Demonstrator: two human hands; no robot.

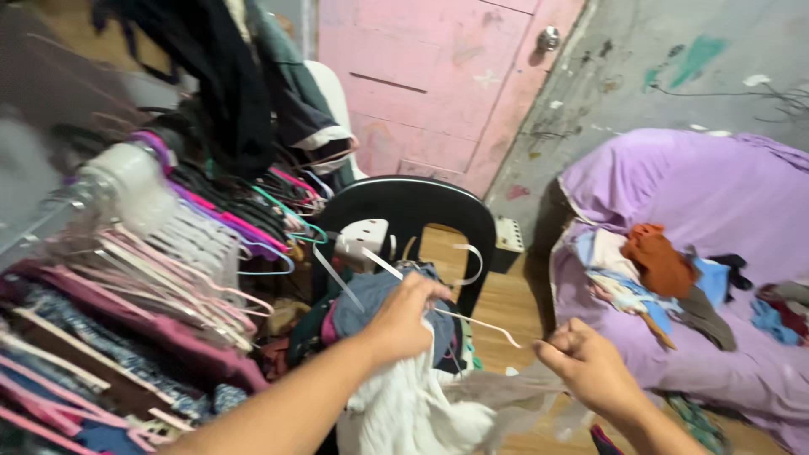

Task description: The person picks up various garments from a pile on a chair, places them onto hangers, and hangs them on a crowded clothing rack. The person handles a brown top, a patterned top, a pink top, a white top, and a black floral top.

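Left hand [404, 320] grips thin white hanger [455, 313]; soft crumpled cloth [421, 409].

- The left hand [403, 318] is bare. It has no ring and no glove.
- The left arm comes in from the bottom of the frame. It is bare, with no sleeve and no watch.
- The right hand [590, 366] at the lower right is bare too.
- The right wrist has no band and no sleeve.
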